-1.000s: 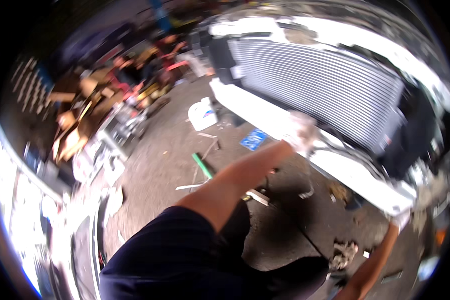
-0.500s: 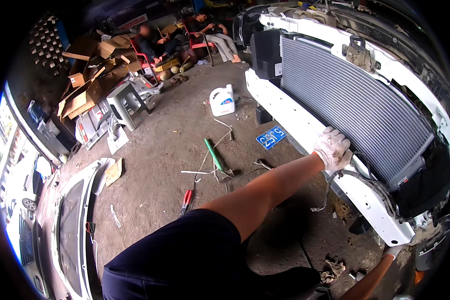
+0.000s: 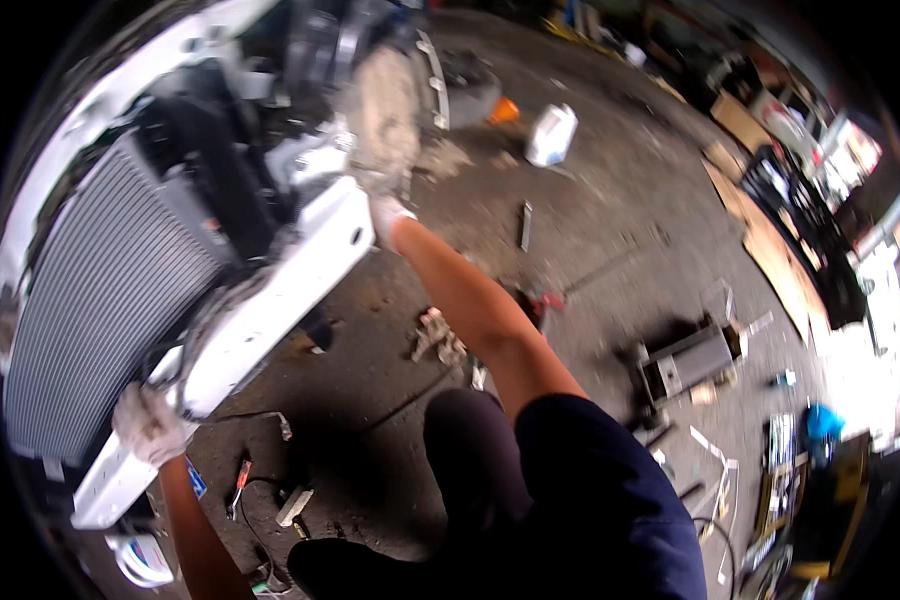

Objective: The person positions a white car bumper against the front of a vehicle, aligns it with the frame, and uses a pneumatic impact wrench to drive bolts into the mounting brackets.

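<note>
A white bumper beam runs slantwise across the front of a car, below a finned grey radiator. My left hand, in a soiled white glove, is closed over the beam's upper edge toward its lower left end. Beside that hand, a dark wiring harness lies along the beam and dangles a loose connector. At the beam's other end, by a round hole, my gloved right hand touches the tip; its fingers are hidden and blurred there.
A white jug and an orange funnel stand beyond my right hand. Crumpled rags lie near my knee. To the right are a metal box-shaped piece and flattened cardboard. Red-handled pliers lie below the beam.
My view has swung right, bringing the beam to the left side of the picture. My left hand remains on the beam and my right hand at its end.
</note>
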A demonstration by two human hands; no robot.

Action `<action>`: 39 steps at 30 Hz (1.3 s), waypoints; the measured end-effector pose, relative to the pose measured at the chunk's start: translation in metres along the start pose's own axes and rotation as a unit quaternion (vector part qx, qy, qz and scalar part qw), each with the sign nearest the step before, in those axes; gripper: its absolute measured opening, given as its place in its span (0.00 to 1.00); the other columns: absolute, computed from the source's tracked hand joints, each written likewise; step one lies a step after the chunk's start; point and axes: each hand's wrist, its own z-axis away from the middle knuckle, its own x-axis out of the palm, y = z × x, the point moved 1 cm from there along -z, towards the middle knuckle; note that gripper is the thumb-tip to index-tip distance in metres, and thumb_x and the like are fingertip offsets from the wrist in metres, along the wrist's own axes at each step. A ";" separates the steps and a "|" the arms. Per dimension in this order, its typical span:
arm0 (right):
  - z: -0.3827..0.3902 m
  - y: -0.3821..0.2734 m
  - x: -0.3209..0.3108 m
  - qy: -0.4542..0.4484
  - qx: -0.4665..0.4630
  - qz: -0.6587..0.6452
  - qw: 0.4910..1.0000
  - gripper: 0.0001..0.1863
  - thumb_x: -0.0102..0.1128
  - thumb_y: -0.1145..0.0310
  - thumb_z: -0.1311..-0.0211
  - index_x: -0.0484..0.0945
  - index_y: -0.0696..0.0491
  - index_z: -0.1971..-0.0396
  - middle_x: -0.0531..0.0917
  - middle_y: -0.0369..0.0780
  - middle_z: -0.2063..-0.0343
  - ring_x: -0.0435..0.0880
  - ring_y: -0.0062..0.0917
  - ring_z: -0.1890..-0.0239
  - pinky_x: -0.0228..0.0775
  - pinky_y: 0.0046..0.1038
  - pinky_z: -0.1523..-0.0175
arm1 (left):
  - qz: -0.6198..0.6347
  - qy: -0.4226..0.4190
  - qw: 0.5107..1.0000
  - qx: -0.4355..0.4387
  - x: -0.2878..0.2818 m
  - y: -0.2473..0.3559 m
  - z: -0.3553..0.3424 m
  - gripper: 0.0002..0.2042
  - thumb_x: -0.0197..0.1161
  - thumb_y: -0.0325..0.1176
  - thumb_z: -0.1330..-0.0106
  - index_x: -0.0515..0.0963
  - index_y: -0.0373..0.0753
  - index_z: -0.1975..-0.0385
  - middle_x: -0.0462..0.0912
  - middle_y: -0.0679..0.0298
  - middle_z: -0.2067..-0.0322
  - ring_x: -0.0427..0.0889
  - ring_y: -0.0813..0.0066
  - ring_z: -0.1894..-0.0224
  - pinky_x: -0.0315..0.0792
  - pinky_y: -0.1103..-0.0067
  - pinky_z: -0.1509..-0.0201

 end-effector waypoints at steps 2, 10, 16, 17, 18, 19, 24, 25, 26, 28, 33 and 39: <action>0.005 -0.004 0.012 -0.013 0.042 -0.135 0.990 0.33 0.46 0.42 0.31 0.79 0.60 0.50 0.83 0.46 0.54 0.80 0.32 0.49 0.69 0.32 0.45 | 0.052 -0.146 0.977 -0.146 -0.001 -0.022 0.020 0.12 0.58 0.32 0.32 0.79 0.27 0.59 0.85 0.49 0.66 0.85 0.52 0.68 0.79 0.65 0.63; 0.026 -0.024 0.026 0.021 0.168 -0.372 0.913 0.42 0.38 0.36 0.33 0.72 0.64 0.43 0.81 0.49 0.50 0.82 0.37 0.51 0.74 0.36 0.48 | 0.033 -0.299 0.925 -0.234 -0.020 -0.021 0.037 0.21 0.48 0.45 0.28 0.79 0.32 0.56 0.83 0.46 0.60 0.81 0.45 0.58 0.73 0.60 0.53; -0.006 -0.002 0.031 0.093 0.145 -0.310 0.935 0.40 0.52 0.43 0.40 0.74 0.69 0.47 0.80 0.56 0.51 0.81 0.41 0.48 0.70 0.34 0.44 | 0.061 -0.247 0.944 -0.209 -0.014 -0.015 0.025 0.17 0.52 0.40 0.28 0.80 0.29 0.59 0.84 0.46 0.62 0.83 0.46 0.61 0.75 0.60 0.56; -0.013 0.010 0.028 0.097 0.163 -0.375 0.907 0.40 0.52 0.43 0.40 0.74 0.70 0.48 0.80 0.56 0.51 0.81 0.41 0.48 0.69 0.34 0.44 | 0.060 -0.239 0.948 -0.202 -0.009 -0.011 0.027 0.17 0.52 0.39 0.29 0.80 0.29 0.59 0.84 0.46 0.62 0.83 0.46 0.61 0.75 0.60 0.56; -0.008 -0.004 0.041 0.085 0.177 -0.447 0.872 0.40 0.53 0.44 0.40 0.74 0.71 0.49 0.80 0.57 0.51 0.81 0.41 0.48 0.69 0.34 0.44 | 0.042 -0.238 0.951 -0.191 -0.014 -0.019 0.031 0.17 0.53 0.39 0.29 0.80 0.29 0.60 0.84 0.46 0.62 0.83 0.46 0.61 0.75 0.61 0.56; -0.001 -0.013 0.047 0.083 0.189 -0.438 0.875 0.40 0.53 0.43 0.41 0.74 0.71 0.48 0.80 0.57 0.51 0.80 0.41 0.48 0.69 0.34 0.44 | 0.048 -0.243 0.951 -0.187 -0.020 -0.026 0.033 0.16 0.53 0.38 0.29 0.80 0.28 0.60 0.84 0.45 0.62 0.83 0.46 0.62 0.76 0.61 0.57; 0.008 -0.010 0.042 0.134 0.041 -0.463 0.875 0.36 0.54 0.45 0.41 0.78 0.69 0.56 0.84 0.52 0.62 0.84 0.39 0.58 0.73 0.33 0.52 | 0.021 -0.250 0.947 -0.203 -0.015 -0.018 0.032 0.16 0.53 0.38 0.29 0.80 0.28 0.59 0.84 0.45 0.61 0.83 0.45 0.61 0.76 0.61 0.55; 0.007 -0.011 0.043 0.140 0.055 -0.469 0.870 0.35 0.54 0.45 0.41 0.78 0.69 0.56 0.84 0.53 0.62 0.84 0.39 0.58 0.74 0.33 0.52 | 0.012 -0.247 0.949 -0.198 -0.015 -0.019 0.036 0.17 0.52 0.38 0.29 0.80 0.28 0.59 0.84 0.45 0.61 0.83 0.45 0.60 0.76 0.61 0.55; 0.004 -0.007 0.042 0.148 0.071 -0.476 0.864 0.34 0.55 0.46 0.42 0.78 0.68 0.56 0.84 0.54 0.62 0.84 0.39 0.58 0.74 0.32 0.52 | 0.006 -0.245 0.951 -0.190 -0.013 -0.020 0.038 0.17 0.52 0.39 0.29 0.80 0.28 0.59 0.84 0.45 0.60 0.82 0.45 0.60 0.75 0.61 0.54; 0.005 -0.007 0.045 0.171 0.079 -0.377 0.907 0.33 0.56 0.47 0.44 0.79 0.68 0.58 0.84 0.57 0.62 0.85 0.40 0.57 0.74 0.33 0.52 | -0.013 -0.266 0.941 -0.207 -0.019 -0.032 0.045 0.19 0.51 0.40 0.29 0.80 0.28 0.57 0.83 0.45 0.59 0.82 0.45 0.58 0.75 0.61 0.53; 0.005 0.010 0.056 0.180 -0.010 -0.231 0.956 0.32 0.52 0.44 0.36 0.81 0.64 0.65 0.84 0.55 0.68 0.85 0.43 0.59 0.74 0.36 0.54 | 0.044 -0.318 0.906 -0.275 -0.012 -0.028 0.046 0.23 0.48 0.44 0.29 0.78 0.28 0.52 0.82 0.43 0.56 0.81 0.43 0.55 0.74 0.61 0.50; 0.025 -0.006 0.039 0.274 -0.053 -0.062 0.958 0.27 0.51 0.46 0.38 0.82 0.59 0.68 0.84 0.53 0.63 0.84 0.47 0.59 0.76 0.42 0.53 | 0.011 -0.288 0.933 -0.218 -0.018 -0.049 0.067 0.22 0.47 0.43 0.27 0.78 0.29 0.51 0.83 0.44 0.57 0.82 0.46 0.56 0.76 0.62 0.51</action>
